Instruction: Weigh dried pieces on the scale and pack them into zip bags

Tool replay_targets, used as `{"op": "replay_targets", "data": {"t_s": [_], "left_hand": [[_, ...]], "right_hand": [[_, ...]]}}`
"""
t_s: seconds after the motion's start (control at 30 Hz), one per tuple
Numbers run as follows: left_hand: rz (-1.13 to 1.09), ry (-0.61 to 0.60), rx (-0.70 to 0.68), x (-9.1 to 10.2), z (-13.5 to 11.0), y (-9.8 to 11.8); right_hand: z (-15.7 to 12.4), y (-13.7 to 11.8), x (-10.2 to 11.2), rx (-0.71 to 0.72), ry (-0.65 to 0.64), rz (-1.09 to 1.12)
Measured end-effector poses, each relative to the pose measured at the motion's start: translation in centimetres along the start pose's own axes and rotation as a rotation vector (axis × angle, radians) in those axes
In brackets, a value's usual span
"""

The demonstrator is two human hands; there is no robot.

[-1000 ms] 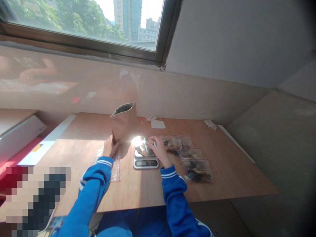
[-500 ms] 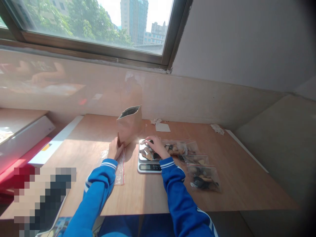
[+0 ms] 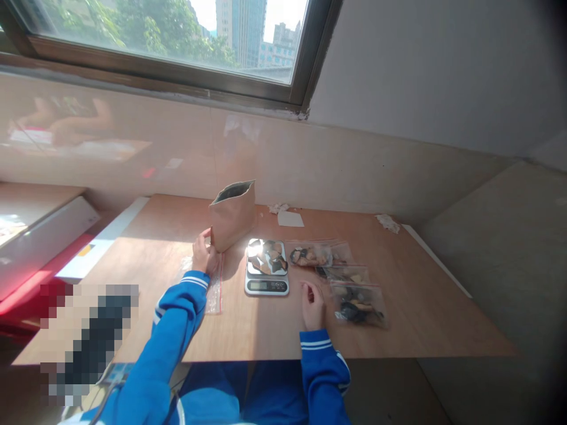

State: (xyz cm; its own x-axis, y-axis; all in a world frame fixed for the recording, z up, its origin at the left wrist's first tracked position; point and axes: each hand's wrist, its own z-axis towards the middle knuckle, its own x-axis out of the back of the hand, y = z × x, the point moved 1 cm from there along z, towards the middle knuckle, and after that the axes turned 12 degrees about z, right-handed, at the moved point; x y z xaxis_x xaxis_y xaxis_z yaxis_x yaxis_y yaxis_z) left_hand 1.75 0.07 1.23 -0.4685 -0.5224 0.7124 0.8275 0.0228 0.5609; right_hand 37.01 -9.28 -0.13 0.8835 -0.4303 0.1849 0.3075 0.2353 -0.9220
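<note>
My left hand (image 3: 204, 255) is at the lower left edge of a standing brown paper bag (image 3: 233, 219), its fingers closed on that edge. The bag's mouth gapes open. Under my left wrist lies a clear zip bag (image 3: 214, 298). A kitchen scale (image 3: 266, 288) is in the middle, with brown and dark dried pieces (image 3: 268, 257) spread on its pan. Right of the scale, my right hand (image 3: 313, 305) has curled fingers; whether they hold anything small is hidden. Beside it lie filled zip bags (image 3: 359, 307) of similar dried pieces.
A white paper slip (image 3: 290, 219) and crumpled tissue (image 3: 279, 208) lie near the wall. More crumpled tissue (image 3: 388, 223) sits at the back right. A blurred-out dark object (image 3: 100, 333) is at the left front. The table's front edge runs close to my body.
My right hand has drawn back from the scale pan toward me and to the right, uncovering the dried pieces. The left hand stays by the paper bag. The view has tilted slightly.
</note>
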Motion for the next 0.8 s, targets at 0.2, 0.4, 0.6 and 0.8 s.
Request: {"op": "replay_targets", "data": {"t_s": [0.2,0.4,0.6,0.8], "left_hand": [[0.042,0.268,0.063,1.3,-0.7,0.6],[0.069,0.394,0.022,4.4,-2.5,3.1],[-0.051,0.266,0.054,7.0,-6.1,5.2],[0.028,-0.06,0.196,4.2,-9.4,2.3]], "right_hand": [[-0.4,-0.6,-0.2,-0.095,-0.037,0.046],[-0.3,-0.3,0.0,-0.113,-0.055,0.03],[-0.3,0.0,0.0,-0.113,-0.076,0.007],[-0.4,-0.1,-0.1,-0.11,-0.078,0.004]]}}
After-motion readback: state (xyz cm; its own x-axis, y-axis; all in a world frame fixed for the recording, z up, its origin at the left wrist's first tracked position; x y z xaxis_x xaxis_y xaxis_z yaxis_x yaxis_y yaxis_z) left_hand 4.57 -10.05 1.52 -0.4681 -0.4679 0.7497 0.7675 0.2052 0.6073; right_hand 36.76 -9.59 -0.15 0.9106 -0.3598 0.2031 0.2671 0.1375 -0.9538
